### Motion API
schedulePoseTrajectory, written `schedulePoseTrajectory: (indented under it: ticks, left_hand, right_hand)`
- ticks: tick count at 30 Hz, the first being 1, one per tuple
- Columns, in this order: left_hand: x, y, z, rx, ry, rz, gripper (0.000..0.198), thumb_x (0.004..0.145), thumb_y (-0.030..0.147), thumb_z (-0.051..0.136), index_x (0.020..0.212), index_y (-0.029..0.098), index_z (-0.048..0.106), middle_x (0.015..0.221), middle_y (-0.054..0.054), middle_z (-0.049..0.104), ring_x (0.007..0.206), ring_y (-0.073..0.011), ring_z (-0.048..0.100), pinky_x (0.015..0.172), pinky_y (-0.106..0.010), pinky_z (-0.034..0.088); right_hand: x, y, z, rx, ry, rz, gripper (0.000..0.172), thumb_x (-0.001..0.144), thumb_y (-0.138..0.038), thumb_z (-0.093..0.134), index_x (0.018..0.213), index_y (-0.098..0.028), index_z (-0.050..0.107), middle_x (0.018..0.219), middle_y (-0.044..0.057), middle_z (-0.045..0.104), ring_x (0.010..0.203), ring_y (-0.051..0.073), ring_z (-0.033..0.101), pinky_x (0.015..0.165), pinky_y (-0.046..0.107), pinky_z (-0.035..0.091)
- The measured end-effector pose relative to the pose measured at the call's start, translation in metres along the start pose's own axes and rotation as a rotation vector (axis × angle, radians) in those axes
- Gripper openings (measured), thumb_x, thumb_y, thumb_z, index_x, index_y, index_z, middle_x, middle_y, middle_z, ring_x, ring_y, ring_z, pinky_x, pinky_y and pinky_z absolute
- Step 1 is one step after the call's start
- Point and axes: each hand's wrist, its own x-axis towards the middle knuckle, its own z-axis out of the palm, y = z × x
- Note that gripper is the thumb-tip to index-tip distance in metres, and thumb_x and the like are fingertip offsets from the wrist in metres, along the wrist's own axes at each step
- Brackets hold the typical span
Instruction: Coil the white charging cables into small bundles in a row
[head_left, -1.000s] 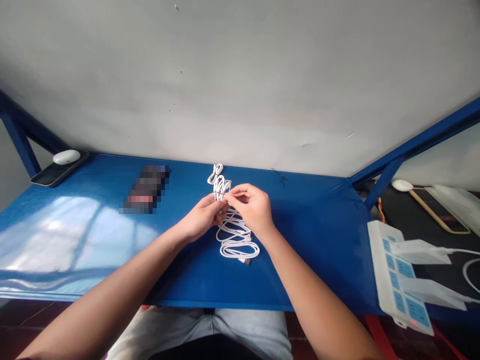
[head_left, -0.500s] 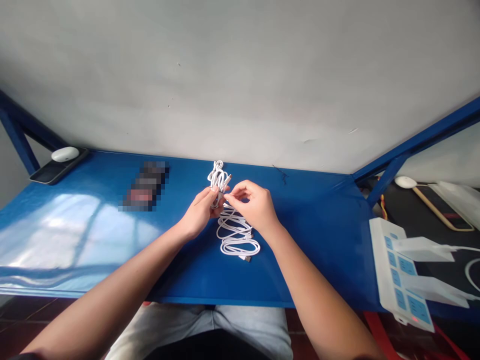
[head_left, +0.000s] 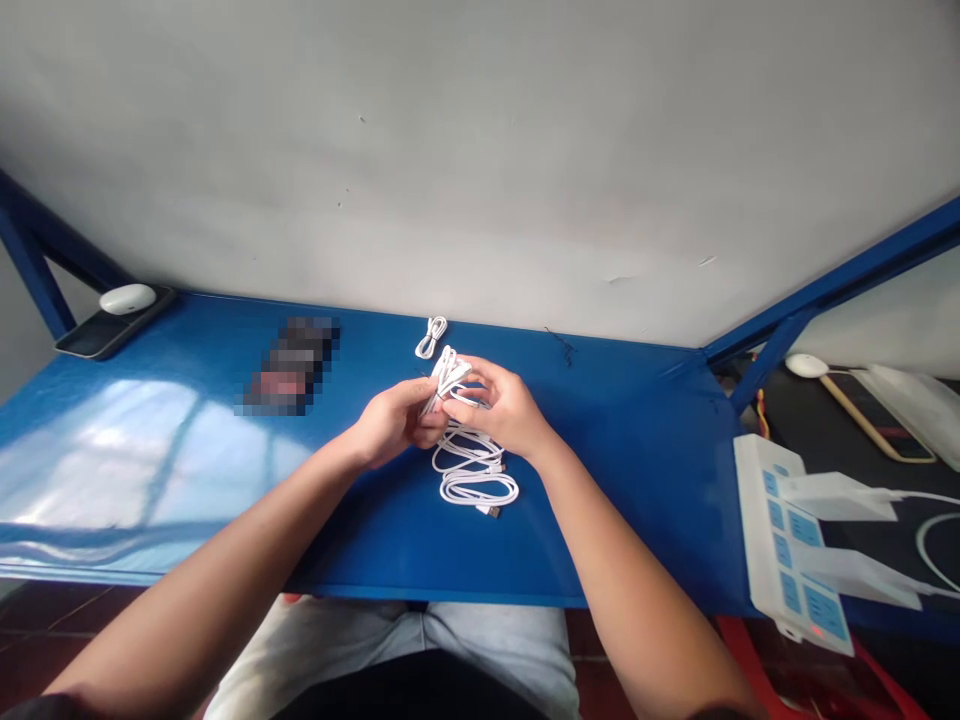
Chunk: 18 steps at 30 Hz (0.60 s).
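Observation:
Both hands meet over the middle of the blue metal table [head_left: 600,450]. My left hand [head_left: 397,422] and my right hand [head_left: 502,405] grip a bundled white cable [head_left: 448,376] between them, with their fingers close together. Its strands are partly hidden by my fingers. Just below my hands, loose loops of white USB cable [head_left: 474,488] lie on the tabletop, ending in a metal plug. A small white cable coil [head_left: 430,338] rests beyond my hands, apart from them.
A pixelated object [head_left: 289,365] lies left of my hands. A white oval case [head_left: 127,298] sits on a dark phone [head_left: 97,338] at the far left. At right, a white power strip [head_left: 780,540] holds two white chargers. A grey wall [head_left: 480,150] borders the table's far edge.
My hands have drawn closer together around the cable bundle. The small coil at the far end now shows a clear gap from the bundle in my hands.

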Motion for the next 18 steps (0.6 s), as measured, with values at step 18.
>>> schedulePoseTrajectory:
  ticks: [18]
  left_hand:
    - [-0.003, 0.01, -0.008, -0.135, -0.14, -0.183, 0.031, 0.088, 0.033, 0.044, 0.061, 0.019, 0.041, 0.057, 0.005, 0.019, 0.046, -0.0081, 0.015, 0.041, -0.019, 0.02]
  right_hand:
    - [-0.006, -0.008, 0.007, -0.288, 0.002, -0.219, 0.028, 0.088, -0.044, 0.075, 0.106, -0.023, 0.077, 0.104, 0.008, 0.076, 0.095, 0.022, 0.071, 0.088, 0.039, 0.058]
